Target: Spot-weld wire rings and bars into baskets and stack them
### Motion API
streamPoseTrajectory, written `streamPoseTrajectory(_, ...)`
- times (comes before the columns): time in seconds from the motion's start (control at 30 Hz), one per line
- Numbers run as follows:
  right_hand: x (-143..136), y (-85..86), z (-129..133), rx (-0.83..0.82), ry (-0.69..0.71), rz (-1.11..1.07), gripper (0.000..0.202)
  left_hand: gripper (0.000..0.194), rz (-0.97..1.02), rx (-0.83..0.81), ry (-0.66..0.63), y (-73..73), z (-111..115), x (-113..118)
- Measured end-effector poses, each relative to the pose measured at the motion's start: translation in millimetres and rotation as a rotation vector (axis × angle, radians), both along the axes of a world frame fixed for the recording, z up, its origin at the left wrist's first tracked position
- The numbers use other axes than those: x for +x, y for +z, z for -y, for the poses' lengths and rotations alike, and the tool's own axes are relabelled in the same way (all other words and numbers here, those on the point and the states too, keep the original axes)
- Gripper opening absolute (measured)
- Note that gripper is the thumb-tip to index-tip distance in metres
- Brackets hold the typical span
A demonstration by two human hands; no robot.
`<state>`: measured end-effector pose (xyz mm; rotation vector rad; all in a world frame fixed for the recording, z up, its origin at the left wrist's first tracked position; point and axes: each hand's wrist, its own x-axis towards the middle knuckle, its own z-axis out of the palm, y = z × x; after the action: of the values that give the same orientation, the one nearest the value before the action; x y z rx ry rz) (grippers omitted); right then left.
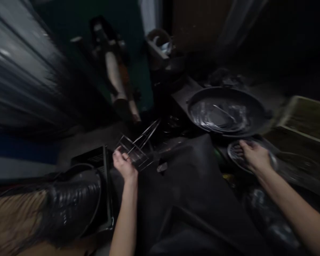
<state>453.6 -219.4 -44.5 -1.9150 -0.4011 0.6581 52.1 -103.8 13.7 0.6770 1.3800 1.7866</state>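
My left hand [125, 165] is closed on a wire grill rack [140, 156], whose long thin handle [150, 131] points up and away to the right. On the right, my right hand [254, 156] grips a round metal dish [233, 153] with the thumb over its rim; blur and the hand hide part of it. Just beyond that dish stands a wide dark pan [256, 113] with shiny, clear-looking items inside. Between my hands lies a dark sheet-like surface [186, 177], with a small light-coloured lump [162, 167] near the rack.
At left, a dark round container [97, 199] stands by a black box [90, 156], near a boot [66, 199]. Wooden-handled tools [113, 71] hang or lean against a green panel [141, 71]. A yellowish-edged tray [306, 128] is at right. The scene is dim and blurred.
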Motion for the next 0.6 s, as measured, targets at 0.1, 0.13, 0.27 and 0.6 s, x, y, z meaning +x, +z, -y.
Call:
streamPoseTrajectory(0.1,-56.1,28.7,-38.1,0.112,0.140,-0.308,0.010,0.042,-0.017,0.028,0.002,1.7,-4.7,-2.9)
streamPoseTrajectory(0.13,-79.1,39.2,-50.9,0.148,0.220,-0.397,0.016,0.042,-0.025,0.039,0.005,3.0,-5.5,-5.0)
streamPoseTrajectory(0.27,-167.3,71.4,-97.8,0.262,0.431,-0.561,0.016,0.045,-0.033,0.063,0.027,8.9,-4.3,-12.8)
streamPoseTrajectory(0.6,-256.9,94.1,-149.4,0.363,0.484,-0.760,0.031,0.052,0.052,0.032,0.045,5.8,-8.4,-27.2)
